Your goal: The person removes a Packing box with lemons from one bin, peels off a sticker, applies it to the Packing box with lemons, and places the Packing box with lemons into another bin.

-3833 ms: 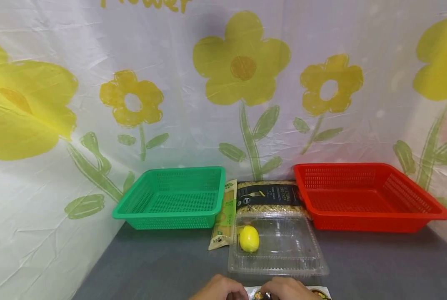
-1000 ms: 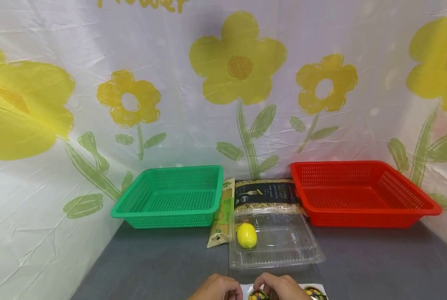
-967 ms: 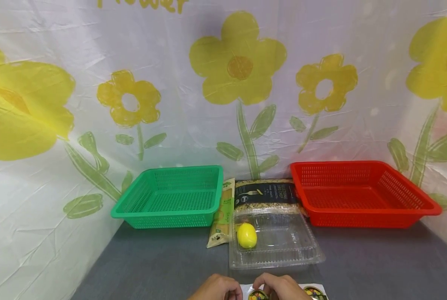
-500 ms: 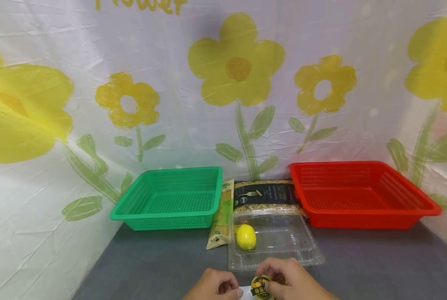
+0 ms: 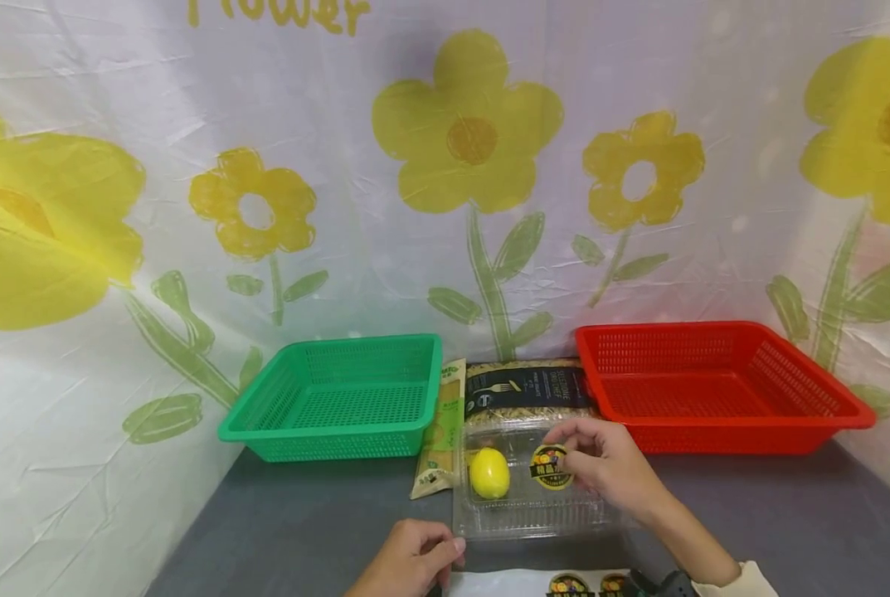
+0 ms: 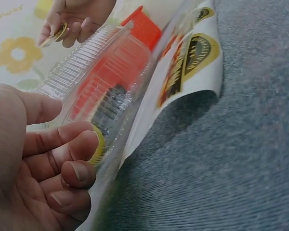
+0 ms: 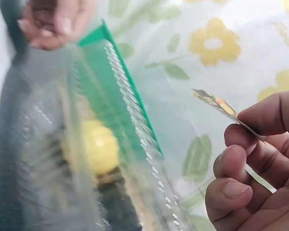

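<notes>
My right hand (image 5: 601, 464) pinches a round black-and-gold fruit sticker (image 5: 550, 467) between thumb and fingers, above the clear plastic clamshell box (image 5: 537, 521). In the right wrist view the sticker (image 7: 216, 102) is seen nearly edge-on, apart from the box. A yellow lemon (image 5: 489, 473) shows through the clear plastic at the box's left. My left hand (image 5: 413, 554), fingers loosely curled and holding nothing, is at the left end of a white sticker sheet (image 5: 500, 583). More round stickers (image 6: 198, 57) are on the sheet, whose edge curls up in the left wrist view.
A green basket (image 5: 325, 439) stands back left and a red basket (image 5: 721, 435) back right. Between them lie a pasta bag (image 5: 527, 390) and a long green-and-tan packet (image 5: 442, 435), behind and beside the box. A flowered cloth (image 5: 385, 274) hangs behind the grey table (image 5: 295, 522).
The right hand has peeled a sticker off the sheet and carried it forward and up over the box. My left hand has shifted slightly left and its fingers have loosened.
</notes>
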